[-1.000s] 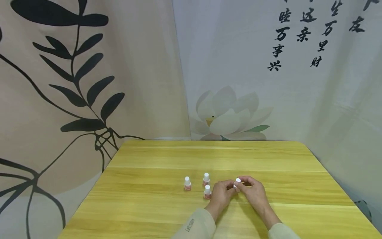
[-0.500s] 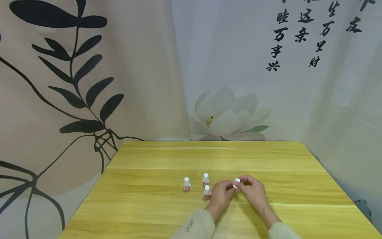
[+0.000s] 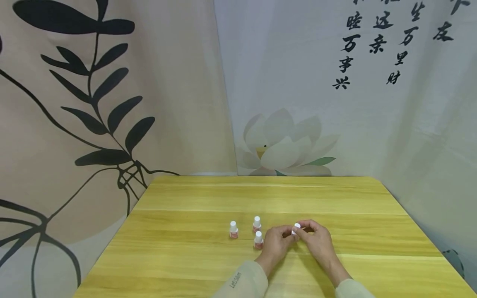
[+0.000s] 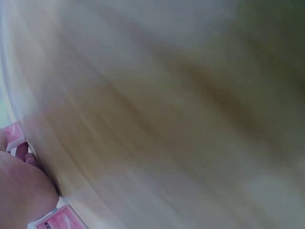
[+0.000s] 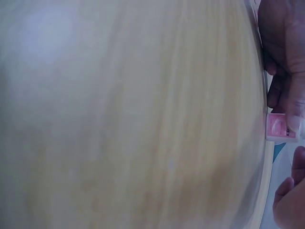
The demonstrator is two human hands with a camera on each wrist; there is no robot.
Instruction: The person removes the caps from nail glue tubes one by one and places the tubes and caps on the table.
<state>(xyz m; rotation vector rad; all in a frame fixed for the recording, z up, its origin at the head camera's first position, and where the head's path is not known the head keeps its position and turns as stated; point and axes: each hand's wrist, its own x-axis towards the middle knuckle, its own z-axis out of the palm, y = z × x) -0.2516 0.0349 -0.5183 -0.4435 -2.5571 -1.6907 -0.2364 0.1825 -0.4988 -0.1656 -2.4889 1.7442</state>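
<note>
My left hand holds a small white-capped bottle low over the table. In the right wrist view the left thumb lies across that bottle's pink label. My right hand pinches the bottle's white cap between thumb and index finger; much of the bottle is hidden behind fingers in the head view. Left of the left hand stand three like bottles, upright: one far left, one farther back, and one near the left wrist. The left wrist view catches part of the held bottle.
The wooden table has its far edge against a hanging cloth printed with leaves, a lotus and writing. The nearest standing bottle is close beside the left hand.
Both hands stay nearly in place around the held bottle, with only a slight shift of the right fingers at the cap. The three standing bottles have not moved.
</note>
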